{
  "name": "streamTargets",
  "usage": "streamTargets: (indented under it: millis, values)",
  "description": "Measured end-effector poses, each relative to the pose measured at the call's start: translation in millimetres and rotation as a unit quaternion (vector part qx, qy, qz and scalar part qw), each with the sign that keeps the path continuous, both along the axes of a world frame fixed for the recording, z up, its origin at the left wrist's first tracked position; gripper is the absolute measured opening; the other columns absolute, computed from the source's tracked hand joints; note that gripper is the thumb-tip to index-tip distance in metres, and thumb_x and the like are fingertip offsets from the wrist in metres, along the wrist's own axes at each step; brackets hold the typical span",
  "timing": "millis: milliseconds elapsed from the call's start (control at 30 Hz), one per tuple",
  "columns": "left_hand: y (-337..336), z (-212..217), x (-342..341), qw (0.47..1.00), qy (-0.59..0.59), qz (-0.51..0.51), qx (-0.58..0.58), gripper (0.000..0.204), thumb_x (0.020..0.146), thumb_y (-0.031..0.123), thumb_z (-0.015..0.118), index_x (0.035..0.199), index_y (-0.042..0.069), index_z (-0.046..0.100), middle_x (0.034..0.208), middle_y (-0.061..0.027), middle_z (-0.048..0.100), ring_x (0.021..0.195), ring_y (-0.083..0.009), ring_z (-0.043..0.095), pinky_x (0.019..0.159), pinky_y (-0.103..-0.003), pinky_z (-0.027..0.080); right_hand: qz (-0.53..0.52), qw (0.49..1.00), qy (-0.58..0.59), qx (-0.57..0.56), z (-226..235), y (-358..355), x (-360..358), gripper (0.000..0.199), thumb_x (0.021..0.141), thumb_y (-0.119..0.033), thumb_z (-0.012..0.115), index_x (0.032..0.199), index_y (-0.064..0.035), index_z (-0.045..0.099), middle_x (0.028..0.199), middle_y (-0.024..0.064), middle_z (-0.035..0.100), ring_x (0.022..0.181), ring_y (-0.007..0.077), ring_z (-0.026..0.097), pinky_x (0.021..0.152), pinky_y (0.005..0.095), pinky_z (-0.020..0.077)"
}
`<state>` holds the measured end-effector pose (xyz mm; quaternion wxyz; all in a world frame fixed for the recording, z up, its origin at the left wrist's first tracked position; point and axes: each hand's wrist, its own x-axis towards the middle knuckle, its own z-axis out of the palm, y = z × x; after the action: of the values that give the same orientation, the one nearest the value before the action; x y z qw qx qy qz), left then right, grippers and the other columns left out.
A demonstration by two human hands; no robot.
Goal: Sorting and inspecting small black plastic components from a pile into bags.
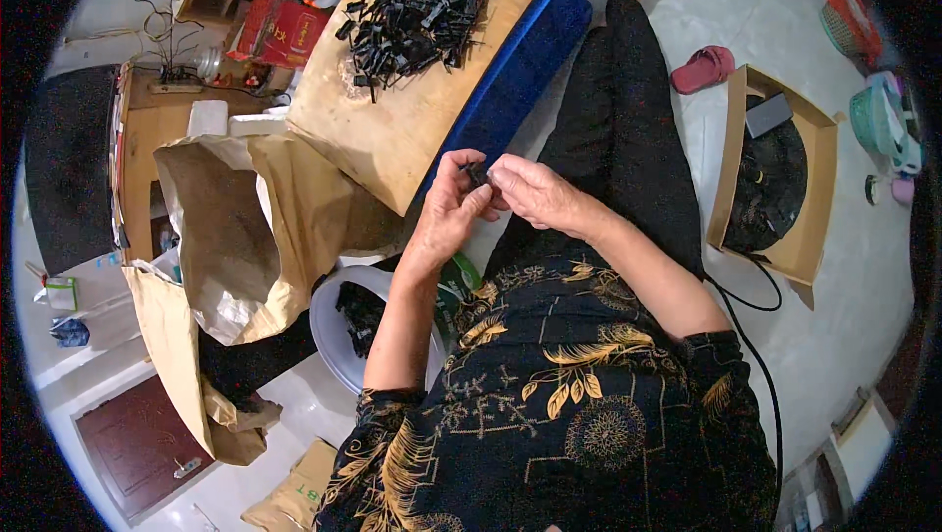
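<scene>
My left hand [450,200] and my right hand [533,192] meet over my lap, close to the near edge of a wooden board. Between their fingertips is a small black plastic piece [476,175], mostly covered by the fingers; its exact kind is hidden. Both hands are closed on it, thumbs and forefingers pinching. Beyond them, a heap of similar-looking black plastic parts [417,22] lies on the wooden board [378,144]. Below my left forearm stands a white bucket [329,336] with more black parts [360,316] inside.
A large open brown paper sack [294,228] stands left of the board. The board rests over a blue bin [510,71]. On the right floor are a cardboard box [824,159] holding black material, a pink slipper [703,70] and a black cable [760,365]. A red box [285,31] sits at far left.
</scene>
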<state>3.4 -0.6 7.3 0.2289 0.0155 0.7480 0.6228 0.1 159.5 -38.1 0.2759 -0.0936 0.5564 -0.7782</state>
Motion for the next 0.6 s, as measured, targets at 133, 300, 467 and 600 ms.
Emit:
streamTargets:
  millis: [133,300,467,600]
  values:
    - [-2.6,-7.7,-5.1,1.0,-0.011,-0.016,-0.012,0.028,0.086,0.001,0.049,0.11,0.003,0.036,0.078,-0.0056,0.053,0.068,-0.0119,0.055,0.058,-0.024,0.047,0.012,0.998,0.0,0.055,-7.0,-3.9,-3.4,0.022,0.093,-0.021,0.04,0.08,-0.0046,0.045,0.061,-0.0002,0.038,0.056,0.009,0.038,0.05,0.0262,0.0356]
    - [-6.0,-10.2,-9.9,0.999,0.007,-0.023,-0.031,0.02,0.086,0.001,0.049,0.101,0.003,0.037,0.078,-0.0057,0.052,0.068,-0.0113,0.055,0.056,-0.023,0.048,0.011,0.995,0.047,0.092,-15.6,-12.6,-6.9,0.023,0.095,-0.023,0.037,0.08,-0.0063,0.044,0.059,-0.0042,0.04,0.049,0.0043,0.038,0.044,0.0208,0.0334]
    - [-7.1,-19.3,-8.1,0.996,0.041,0.022,-0.075,0.021,0.084,-0.001,0.051,0.1,0.003,0.038,0.075,-0.0066,0.053,0.066,-0.0123,0.057,0.054,-0.025,0.049,-0.038,0.986,0.122,0.105,-30.5,-25.3,-8.4,0.019,0.093,-0.019,0.04,0.084,-0.0025,0.045,0.066,0.0057,0.047,0.059,0.0147,0.048,0.054,0.0293,0.0401]
    - [-5.3,-23.1,-13.2,0.979,0.107,0.038,-0.168,0.022,0.082,-0.003,0.051,0.099,0.002,0.038,0.072,-0.0107,0.053,0.063,-0.0159,0.057,0.054,-0.028,0.049,-0.052,0.984,0.104,0.134,-31.0,-32.5,-15.2,0.016,0.091,-0.017,0.042,0.087,-0.0017,0.044,0.072,0.0164,0.052,0.067,0.0282,0.054,0.061,0.0361,0.0421]
